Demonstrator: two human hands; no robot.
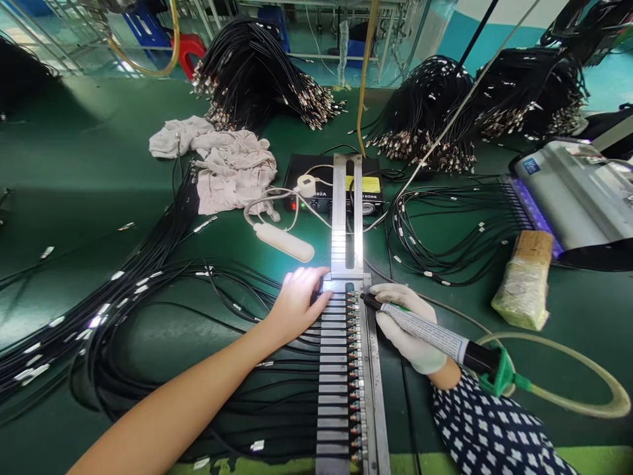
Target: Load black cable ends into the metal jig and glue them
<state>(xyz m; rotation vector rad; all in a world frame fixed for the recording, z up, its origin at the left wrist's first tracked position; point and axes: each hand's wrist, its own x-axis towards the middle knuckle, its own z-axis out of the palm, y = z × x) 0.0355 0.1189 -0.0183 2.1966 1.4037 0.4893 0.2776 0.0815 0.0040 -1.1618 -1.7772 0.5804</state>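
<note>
My right hand (pixel 413 326), in a white glove, is closed around a dispensing syringe (pixel 428 330) with a black tip and a green cap joined to a hose. Its tip points left at the upper cable ends in a slotted metal fixture (pixel 332 399). My bare left hand (pixel 299 297) rests at the fixture's upper left, thumb and forefinger about a black cable (pixel 316 295); the exact grip is partly hidden. Below it, several black cables lie in the slots, their metal connectors (pixel 355 369) lined up along the right-hand rail.
A small white lamp (pixel 284 242) shines near my left hand. Behind stand a black dispenser box (pixel 306 165) and crumpled cloths (pixel 232 165). Cable bundles (pixel 262 72) lie at the back; loose cables (pixel 143 297) spread left. On the right are a UV lamp housing (pixel 573 191) and a wrapped block (pixel 524 280).
</note>
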